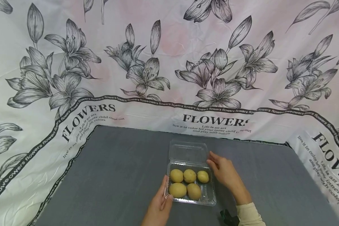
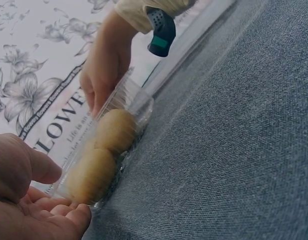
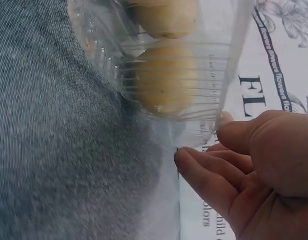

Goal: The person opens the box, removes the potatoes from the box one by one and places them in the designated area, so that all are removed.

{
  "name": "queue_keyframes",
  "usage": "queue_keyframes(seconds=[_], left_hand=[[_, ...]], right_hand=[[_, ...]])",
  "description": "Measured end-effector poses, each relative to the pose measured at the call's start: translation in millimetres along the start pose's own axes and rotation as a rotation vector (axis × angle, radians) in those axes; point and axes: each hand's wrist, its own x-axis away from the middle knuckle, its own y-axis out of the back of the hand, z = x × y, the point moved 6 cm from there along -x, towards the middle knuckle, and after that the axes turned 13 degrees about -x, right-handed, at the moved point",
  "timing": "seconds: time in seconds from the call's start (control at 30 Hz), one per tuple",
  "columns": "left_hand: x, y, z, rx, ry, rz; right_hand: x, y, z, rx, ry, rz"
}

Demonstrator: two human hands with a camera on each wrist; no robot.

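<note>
A clear plastic clamshell container (image 1: 206, 201) sits on the grey cloth, its hinged lid (image 1: 187, 152) tipped back away from the person. Inside lie several rounded yellow pieces of produce (image 1: 178, 190) in two rows; whether they are lemons or small potatoes I cannot tell. My left hand (image 1: 159, 202) holds the container's left side, thumb near the front left corner and fingers along the wall. At the lid's right edge, my right hand (image 1: 224, 171) pinches the plastic between thumb and fingers. The right wrist view shows that thumb (image 3: 239, 135) against the clear edge.
Grey cloth (image 1: 115, 169) covers the table. A white sheet (image 1: 158, 119) printed with flowers and lettering hangs behind and at both sides. A dark strap with a green patch (image 2: 161, 37) is on the right wrist, below a cream sleeve (image 1: 248, 215).
</note>
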Motion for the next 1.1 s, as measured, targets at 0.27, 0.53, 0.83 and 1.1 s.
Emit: queue_keyframes(seconds=[0.27, 0.53, 0.83, 1.1], left_hand=[[-1.3, 1.2, 0.5, -0.009, -0.014, -0.012], [-1.2, 1.5, 0.6, 0.025, -0.003, -0.013], [-1.4, 1.2, -1.6, 0.003, -0.006, -0.006], [-1.5, -0.2, 0.2, 0.011, -0.002, -0.002]], right_hand=[[9.5, 11.1, 21.5, 0.051, 0.097, -0.063], [37.9, 10.6, 61.4, 0.166, 0.242, -0.004], [57.1, -3.5, 70.3, 0.2, 0.332, 0.069], [63.0, -16.2, 61.4, 0.326, 0.305, 0.02]])
